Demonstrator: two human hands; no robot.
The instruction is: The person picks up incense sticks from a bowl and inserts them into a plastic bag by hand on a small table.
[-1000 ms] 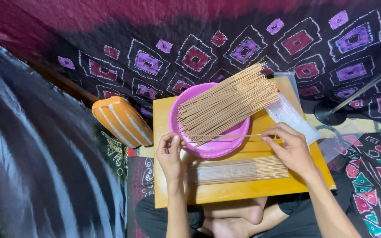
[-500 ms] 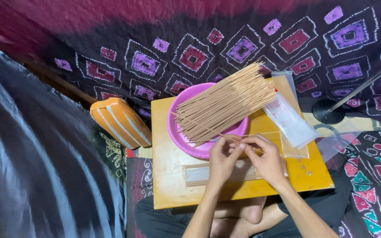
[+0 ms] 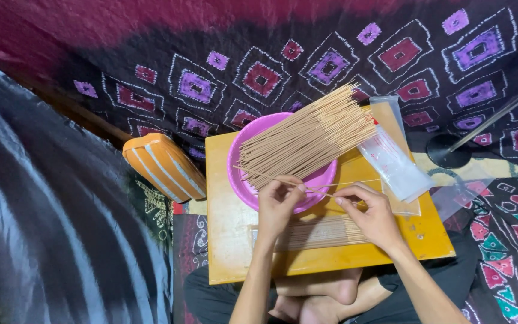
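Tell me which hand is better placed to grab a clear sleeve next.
Right, probably. The right hand lies just beside the clear sleeves at the board's right edge; the left hand pinches sticks over the pink bowl, farther away.

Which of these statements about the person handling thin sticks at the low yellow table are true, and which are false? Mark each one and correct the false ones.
1. A big bundle of thin sticks lies across a pink bowl. True.
2. The left hand and right hand each pinch a few thin sticks between them. True.
3. The bowl stands on the patterned cloth, off the table. False: it stands on the yellow table.
4. Clear plastic sleeves lie on the table's right side. True.
5. The orange striped box sits to the right of the table. False: it lies to the left of it.
6. No sticks lie on the table under the hands. False: a flat packet of sticks lies there.
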